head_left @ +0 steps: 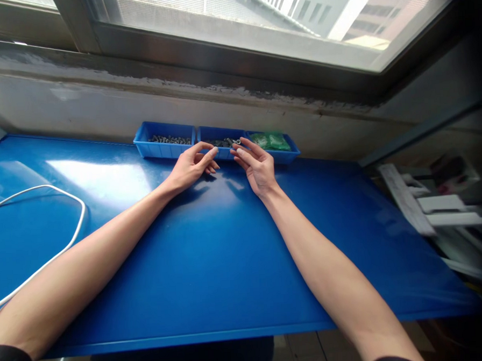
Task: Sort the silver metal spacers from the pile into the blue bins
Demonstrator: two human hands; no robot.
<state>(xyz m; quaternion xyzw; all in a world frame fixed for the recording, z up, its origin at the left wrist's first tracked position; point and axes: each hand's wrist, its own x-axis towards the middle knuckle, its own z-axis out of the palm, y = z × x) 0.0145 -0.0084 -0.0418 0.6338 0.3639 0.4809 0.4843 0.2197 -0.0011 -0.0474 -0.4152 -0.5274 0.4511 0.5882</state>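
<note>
My left hand [192, 166] is in front of the middle blue bin [222, 132], its thumb and index finger brought together. Whatever may be between those fingertips is too small to make out. Facing it, my right hand [260, 167] is raised at the bin's front right, palm turned inward. Between its thumb and index finger shows a small shiny metal bolt [234, 142], pointing left over the bin. Dark metal pieces lie in that bin, partly hidden by the hands. Both hands are above the blue table [229, 256], apart from each other.
The left blue bin [164, 149] contains many small grey metal fasteners [170, 140]. In the right bin [286, 155] lies a green plastic bag [275, 141]. A white cable [83, 207] loops across the table's left side. Behind the bins is a wall [100, 110] below a window.
</note>
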